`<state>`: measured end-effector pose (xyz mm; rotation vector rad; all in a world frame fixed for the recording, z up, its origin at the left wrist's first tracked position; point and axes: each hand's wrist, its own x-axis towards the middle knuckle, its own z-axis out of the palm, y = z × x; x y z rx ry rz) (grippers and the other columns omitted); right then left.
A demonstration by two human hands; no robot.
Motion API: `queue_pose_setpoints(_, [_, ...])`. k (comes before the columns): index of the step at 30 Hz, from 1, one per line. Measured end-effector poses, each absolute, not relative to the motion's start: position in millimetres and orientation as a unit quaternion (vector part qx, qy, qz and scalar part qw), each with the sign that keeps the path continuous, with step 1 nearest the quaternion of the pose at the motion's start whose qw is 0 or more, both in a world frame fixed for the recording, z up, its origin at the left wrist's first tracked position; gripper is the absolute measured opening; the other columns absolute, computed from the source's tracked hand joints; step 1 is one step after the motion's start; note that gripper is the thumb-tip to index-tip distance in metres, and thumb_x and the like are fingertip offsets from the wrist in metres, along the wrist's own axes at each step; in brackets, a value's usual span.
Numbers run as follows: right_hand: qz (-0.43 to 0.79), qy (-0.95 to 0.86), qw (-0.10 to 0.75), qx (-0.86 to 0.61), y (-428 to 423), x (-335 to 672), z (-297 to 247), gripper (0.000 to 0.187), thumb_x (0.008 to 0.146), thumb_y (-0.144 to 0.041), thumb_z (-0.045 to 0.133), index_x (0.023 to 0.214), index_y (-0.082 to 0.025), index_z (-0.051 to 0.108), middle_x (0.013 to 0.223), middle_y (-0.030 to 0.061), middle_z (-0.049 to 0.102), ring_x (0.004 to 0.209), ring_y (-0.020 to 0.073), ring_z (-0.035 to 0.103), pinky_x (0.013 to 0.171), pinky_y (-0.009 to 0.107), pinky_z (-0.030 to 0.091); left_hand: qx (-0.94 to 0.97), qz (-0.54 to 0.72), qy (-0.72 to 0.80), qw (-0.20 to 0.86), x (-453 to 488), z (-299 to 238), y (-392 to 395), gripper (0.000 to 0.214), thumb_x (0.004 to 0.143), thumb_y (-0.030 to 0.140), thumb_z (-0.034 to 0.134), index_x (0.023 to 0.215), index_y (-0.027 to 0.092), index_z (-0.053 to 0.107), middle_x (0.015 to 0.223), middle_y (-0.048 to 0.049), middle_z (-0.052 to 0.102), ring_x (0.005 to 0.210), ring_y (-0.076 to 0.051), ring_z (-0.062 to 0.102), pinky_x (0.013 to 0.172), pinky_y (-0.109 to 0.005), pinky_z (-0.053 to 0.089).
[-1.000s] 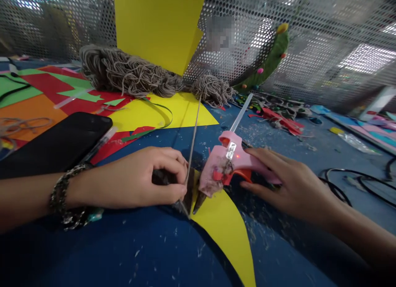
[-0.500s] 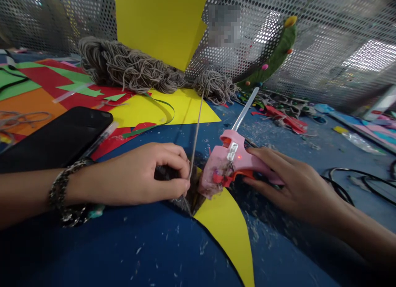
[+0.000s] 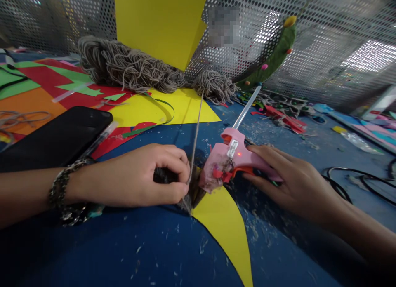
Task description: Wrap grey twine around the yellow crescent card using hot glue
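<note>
My right hand (image 3: pixel 287 175) grips a pink hot glue gun (image 3: pixel 224 159) by its handle, fingers by the orange trigger. A clear glue stick (image 3: pixel 246 107) pokes out of its back, and a small red light glows on its side. The nozzle end points down at a curved yellow piece (image 3: pixel 227 229), close to the grey yarn covering its upper part. Thumb and fingers of my left hand (image 3: pixel 154 175) pinch a strand of grey yarn (image 3: pixel 195 142) beside that piece. The strand runs up taut to a small yarn pile (image 3: pixel 213 87). My left hand hides some of the yarn-covered part.
A black phone (image 3: pixel 58 134) lies left on coloured paper scraps (image 3: pixel 40 101). Behind are a large grey yarn skein (image 3: pixel 130 66), a yellow sheet (image 3: pixel 157 23) and a perforated metal screen (image 3: pixel 334 43). A black cable (image 3: pixel 355 171) curls at the right on the blue table (image 3: pixel 139 250).
The glue gun and my right hand have shifted very slightly, with the nozzle end a little higher. My left hand's pinch on the yarn has moved slightly; the curved piece has shifted a little left.
</note>
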<state>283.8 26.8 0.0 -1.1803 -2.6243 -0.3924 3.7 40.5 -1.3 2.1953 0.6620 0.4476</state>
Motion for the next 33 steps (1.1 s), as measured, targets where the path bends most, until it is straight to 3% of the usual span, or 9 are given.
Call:
queue_pose_setpoints(19, [-0.144,-0.879,0.134,-0.434,31.4,288.4,-1.6,0.029,0.088,-0.038,0.042,0.111,-0.021,0.048,0.100,0.0091,0.067,0.084,0.0238,0.066,0.062,0.033,0.052,0.861,0.173,0.264,0.399,4.8,1.4,39.2,0.016,0.080,0.014,0.051,0.064,0.016,0.054,0.079,0.0051,0.052,0.075,-0.006,0.053,0.074,-0.014,0.040])
queue_pose_setpoints(33, [-0.141,-0.859,0.119,-0.478,33.0,288.8,-1.1,0.035,0.088,-0.040,0.038,0.112,-0.018,0.049,0.104,0.0156,0.066,0.086,0.0321,0.065,0.061,0.044,0.053,0.857,0.158,0.264,0.414,4.3,2.3,39.8,0.018,0.082,0.015,0.051,0.064,0.016,0.052,0.077,0.0052,0.051,0.074,-0.007,0.052,0.074,-0.016,0.039])
